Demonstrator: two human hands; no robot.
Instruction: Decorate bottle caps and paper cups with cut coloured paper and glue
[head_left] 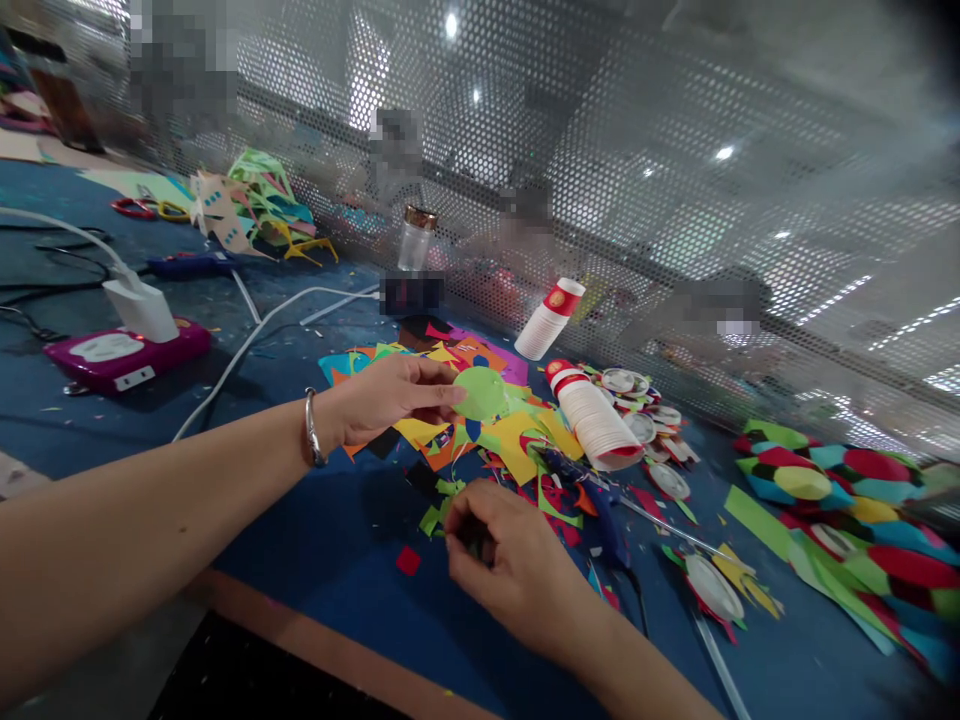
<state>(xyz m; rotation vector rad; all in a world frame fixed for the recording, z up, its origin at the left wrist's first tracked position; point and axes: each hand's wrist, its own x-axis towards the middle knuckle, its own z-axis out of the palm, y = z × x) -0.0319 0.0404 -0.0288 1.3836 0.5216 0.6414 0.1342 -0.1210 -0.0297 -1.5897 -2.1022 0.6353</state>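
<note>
My left hand (pixel 401 395), with a silver bangle at its wrist, pinches a light green paper circle (pixel 481 393) by its left edge above a heap of coloured paper scraps (pixel 517 445). Lower and to the right, my right hand (pixel 502 560) has its thumb and fingers curled together; whatever may be inside them is hidden. Small green paper bits (pixel 431 520) lie at its fingertips, and a red scrap (pixel 408 560) is just left of it. A blue glue gun (pixel 607 525) rests on the table to the right of this hand.
Stacked paper cups (pixel 596 420) lie beyond the scraps, with another stack (pixel 550 320) behind. Colourful paper pieces (pixel 870 490) sit far right. On the left are a purple power strip (pixel 131 355), a white cable (pixel 247 345) and scissors (pixel 135 208). A perforated metal screen (pixel 637 200) bounds the table (pixel 315 560).
</note>
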